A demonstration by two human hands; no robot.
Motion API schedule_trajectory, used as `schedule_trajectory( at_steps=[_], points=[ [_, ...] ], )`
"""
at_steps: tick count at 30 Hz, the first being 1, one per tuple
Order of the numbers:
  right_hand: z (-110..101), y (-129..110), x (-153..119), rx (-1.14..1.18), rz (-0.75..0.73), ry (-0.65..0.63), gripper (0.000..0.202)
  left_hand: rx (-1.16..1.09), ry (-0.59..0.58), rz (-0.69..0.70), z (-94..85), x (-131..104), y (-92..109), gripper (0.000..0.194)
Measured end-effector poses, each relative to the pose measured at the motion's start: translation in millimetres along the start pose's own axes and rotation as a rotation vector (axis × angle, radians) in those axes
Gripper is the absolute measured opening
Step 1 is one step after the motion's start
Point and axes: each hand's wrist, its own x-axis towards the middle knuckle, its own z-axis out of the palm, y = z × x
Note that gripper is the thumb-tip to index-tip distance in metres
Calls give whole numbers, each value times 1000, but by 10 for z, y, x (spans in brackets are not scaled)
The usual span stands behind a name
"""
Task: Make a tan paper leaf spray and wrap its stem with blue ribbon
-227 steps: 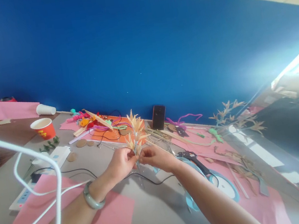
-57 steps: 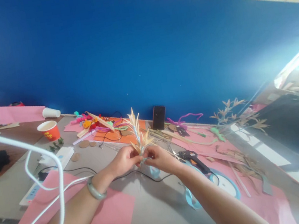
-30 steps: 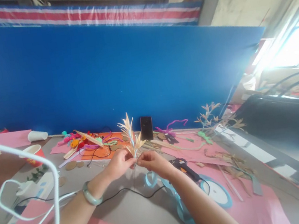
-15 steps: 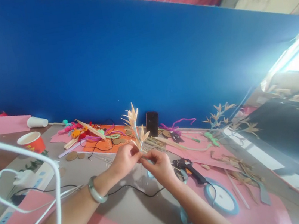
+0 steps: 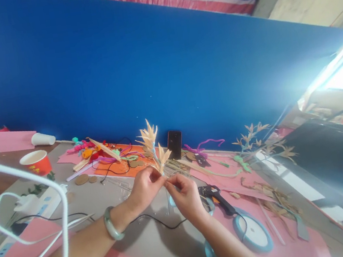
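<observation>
An upright stem of pale dried-leaf flowers [image 5: 149, 140] rises above my hands near the middle of the view. My left hand [image 5: 146, 186], with a pale green bangle on its wrist, pinches the stem just below the lowest blossom. Against it, my right hand [image 5: 183, 194] is closed in a pinch at the same stem. A thin wire hangs down beneath the fingertips. Whatever lies between the fingertips themselves is too small to make out.
A black glue gun [image 5: 217, 197] and a blue-rimmed spool [image 5: 252, 229] lie right of my hands. Behind stands a phone [image 5: 174, 144]. A paper cup [image 5: 35, 163], power strip [image 5: 48, 203] and looping white cable [image 5: 64, 206] are at left. More dried flowers [image 5: 251, 137] stand at right.
The flower stem has turned and leans slightly more to the left. Both hands have shifted a little to the right, still pinching it.
</observation>
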Motion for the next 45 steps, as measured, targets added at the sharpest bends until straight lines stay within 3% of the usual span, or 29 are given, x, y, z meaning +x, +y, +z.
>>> schedule_trajectory(
  at_steps=[4,8,11,17,23,28,34,39,42,45],
  points=[
    [-60,-47,6,196,91,-100,19,-246,-138,-57,-26,2,47,15],
    [-113,-93,4,407,190,-161,26,-543,-428,-107,-124,31,66,15],
    [-135,-124,-5,523,256,-230,30,-665,-633,-136,-194,73,5,26],
    [-100,-103,-37,723,313,-439,36,-718,-784,-161,-235,122,-124,26],
    [-51,-75,-47,704,328,-447,44,-622,-687,-126,-225,69,-29,24],
    [-73,-65,-14,509,274,-294,43,-571,-542,-98,-187,40,68,30],
    [-124,-39,-51,104,23,-86,25,-465,-378,-50,-82,-10,82,28],
    [-100,-66,-143,-224,-180,33,18,-430,-164,-106,69,-106,45,25],
    [-95,-85,-158,-254,-214,31,17,-450,-98,-155,118,-158,65,25],
    [-118,-99,-140,-179,-193,-9,20,-506,-138,-144,94,-178,121,26]
  ],
)
